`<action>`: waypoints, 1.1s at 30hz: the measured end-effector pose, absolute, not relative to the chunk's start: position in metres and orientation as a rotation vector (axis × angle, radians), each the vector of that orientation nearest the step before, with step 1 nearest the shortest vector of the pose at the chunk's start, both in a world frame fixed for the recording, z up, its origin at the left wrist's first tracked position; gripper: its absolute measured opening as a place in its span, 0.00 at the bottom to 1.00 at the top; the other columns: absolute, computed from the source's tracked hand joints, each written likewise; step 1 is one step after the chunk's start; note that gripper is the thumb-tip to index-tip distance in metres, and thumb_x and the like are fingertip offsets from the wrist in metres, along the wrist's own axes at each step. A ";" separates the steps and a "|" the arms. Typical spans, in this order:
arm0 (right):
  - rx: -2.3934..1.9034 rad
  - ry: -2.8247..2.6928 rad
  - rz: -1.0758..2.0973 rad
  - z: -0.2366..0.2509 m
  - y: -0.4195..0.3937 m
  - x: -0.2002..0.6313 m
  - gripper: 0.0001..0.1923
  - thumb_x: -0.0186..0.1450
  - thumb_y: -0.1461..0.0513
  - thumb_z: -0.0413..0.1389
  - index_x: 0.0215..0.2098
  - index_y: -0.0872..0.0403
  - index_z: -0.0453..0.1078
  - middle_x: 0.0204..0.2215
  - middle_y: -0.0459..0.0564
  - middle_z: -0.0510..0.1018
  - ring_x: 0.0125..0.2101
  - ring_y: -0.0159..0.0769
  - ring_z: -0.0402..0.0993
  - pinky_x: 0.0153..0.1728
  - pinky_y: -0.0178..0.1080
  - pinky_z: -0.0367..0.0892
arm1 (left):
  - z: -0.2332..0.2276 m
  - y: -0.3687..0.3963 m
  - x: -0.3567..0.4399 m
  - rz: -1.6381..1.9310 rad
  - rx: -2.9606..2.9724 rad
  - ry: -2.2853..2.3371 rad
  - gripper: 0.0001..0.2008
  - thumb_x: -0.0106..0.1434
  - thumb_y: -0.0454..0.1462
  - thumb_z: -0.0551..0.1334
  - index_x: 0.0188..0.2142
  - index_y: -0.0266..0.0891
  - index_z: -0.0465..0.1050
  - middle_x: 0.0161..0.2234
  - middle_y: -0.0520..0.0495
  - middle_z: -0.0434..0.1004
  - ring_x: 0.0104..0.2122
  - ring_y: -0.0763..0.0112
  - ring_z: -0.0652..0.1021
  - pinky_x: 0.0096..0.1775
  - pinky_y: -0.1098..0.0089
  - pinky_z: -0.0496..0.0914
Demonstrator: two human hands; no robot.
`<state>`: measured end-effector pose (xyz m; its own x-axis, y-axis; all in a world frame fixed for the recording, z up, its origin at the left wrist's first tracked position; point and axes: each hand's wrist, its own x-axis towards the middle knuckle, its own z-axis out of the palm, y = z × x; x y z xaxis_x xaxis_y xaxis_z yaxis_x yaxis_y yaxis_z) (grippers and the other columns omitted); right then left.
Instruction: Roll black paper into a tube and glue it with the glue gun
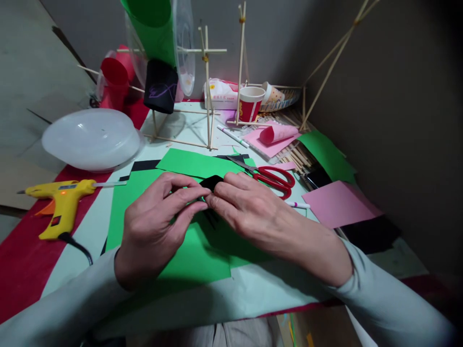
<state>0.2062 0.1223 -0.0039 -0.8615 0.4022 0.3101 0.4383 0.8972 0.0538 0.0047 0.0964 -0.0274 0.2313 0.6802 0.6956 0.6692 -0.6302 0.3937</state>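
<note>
Surface: pale tabletop [90, 231] covered with craft paper, set against a grey wall.
Left hand: left hand [155, 226] rested over the green sheet [195, 260]; its fingers [188, 195] were pinched on the near edge of a small black paper piece [211, 182].
Right hand: right hand [253, 212] met the left at the middle; its fingers [224, 193] were closed on the same piece from the other side.
Piece location: held just above the green sheet, between both hands, near the red scissors [275, 179].
Technique: judged best handled with both fingertip grips kept close together and pressed evenly, so the small piece folds cleanly without slipping.
Left side: yellow glue gun [60, 202] lay well apart from the hands, its cord trailing toward the front edge.
Right side: pink sheet [338, 202] lay beside the scissors.
Far zone: white dome lid [90, 140], stick frame [208, 82] and red paper cup [250, 103] stood at the back.
</note>
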 end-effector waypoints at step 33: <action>-0.978 -1.929 0.667 -0.027 0.144 0.206 0.11 0.72 0.57 0.56 0.50 0.54 0.67 0.43 0.55 0.81 0.42 0.42 0.79 0.44 0.46 0.72 | 0.003 0.127 -0.043 1.624 2.116 1.534 0.05 0.63 0.34 0.66 0.31 0.41 0.80 0.33 0.50 0.76 0.33 0.70 0.74 0.33 0.69 0.67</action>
